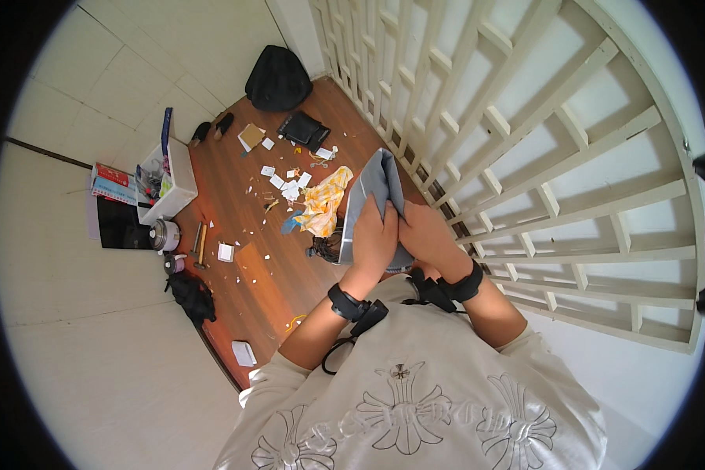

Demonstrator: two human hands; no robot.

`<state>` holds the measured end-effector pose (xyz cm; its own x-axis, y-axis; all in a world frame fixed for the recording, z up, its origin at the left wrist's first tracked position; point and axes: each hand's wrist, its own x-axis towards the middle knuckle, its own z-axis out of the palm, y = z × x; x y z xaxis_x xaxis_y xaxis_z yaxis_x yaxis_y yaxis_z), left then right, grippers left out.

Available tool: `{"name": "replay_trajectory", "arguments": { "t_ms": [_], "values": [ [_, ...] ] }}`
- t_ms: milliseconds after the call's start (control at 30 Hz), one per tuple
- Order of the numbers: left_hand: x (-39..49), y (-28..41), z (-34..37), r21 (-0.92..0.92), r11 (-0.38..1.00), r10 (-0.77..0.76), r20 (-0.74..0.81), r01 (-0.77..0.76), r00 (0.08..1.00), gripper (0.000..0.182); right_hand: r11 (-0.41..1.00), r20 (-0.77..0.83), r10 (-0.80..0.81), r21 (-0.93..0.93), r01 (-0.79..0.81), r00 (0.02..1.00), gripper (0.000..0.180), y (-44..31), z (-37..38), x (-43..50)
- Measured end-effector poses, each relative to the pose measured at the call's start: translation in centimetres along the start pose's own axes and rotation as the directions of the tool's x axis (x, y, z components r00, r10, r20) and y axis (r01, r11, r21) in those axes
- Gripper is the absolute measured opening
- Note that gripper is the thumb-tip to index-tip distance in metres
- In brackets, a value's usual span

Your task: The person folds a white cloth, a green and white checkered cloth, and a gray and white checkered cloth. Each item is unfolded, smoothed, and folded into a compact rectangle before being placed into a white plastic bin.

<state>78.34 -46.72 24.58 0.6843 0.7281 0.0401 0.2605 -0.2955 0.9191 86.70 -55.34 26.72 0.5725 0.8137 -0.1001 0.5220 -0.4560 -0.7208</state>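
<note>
In front of my chest I hold up a grey folded cloth item (364, 194) with a pale edge, perhaps a bag or a garment. My left hand (375, 235) grips it near its middle. Close beside it, almost touching, my right hand (426, 232) pinches the same grey cloth, its fingertips partly hidden in the folds. A black strap with a device sits on each wrist. Just left of the grey item, a yellow and white patterned cloth (326, 202) lies crumpled on the floor, and a dark tangled bundle (327, 248) shows below it.
White paper pieces (291, 189) and scraps litter the wood floor. At left stand a white plastic bin (182, 191) of mixed items, a rice cooker (165, 235) and a hammer (201, 247). A black bag (278, 79) lies at the far wall. A white lattice (493, 147) rises at right.
</note>
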Motion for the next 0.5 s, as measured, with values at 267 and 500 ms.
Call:
{"name": "replay_trajectory", "arguments": {
  "t_ms": [267, 500],
  "values": [
    [-0.7, -2.0, 0.1, -0.449, 0.859, -0.160, 0.220, 0.245, 0.962, 0.052, 0.975, 0.377, 0.004, 0.205, -0.087, 0.926, 0.030, 1.9, -1.4, 0.0],
    [1.4, -6.8, -3.5, -0.584, 0.756, 0.002, 0.456, 0.297, 0.890, 0.053, 0.819, 0.187, -0.006, 0.564, -0.103, 0.982, 0.032, 2.8, -1.1, 1.5]
  ]
}}
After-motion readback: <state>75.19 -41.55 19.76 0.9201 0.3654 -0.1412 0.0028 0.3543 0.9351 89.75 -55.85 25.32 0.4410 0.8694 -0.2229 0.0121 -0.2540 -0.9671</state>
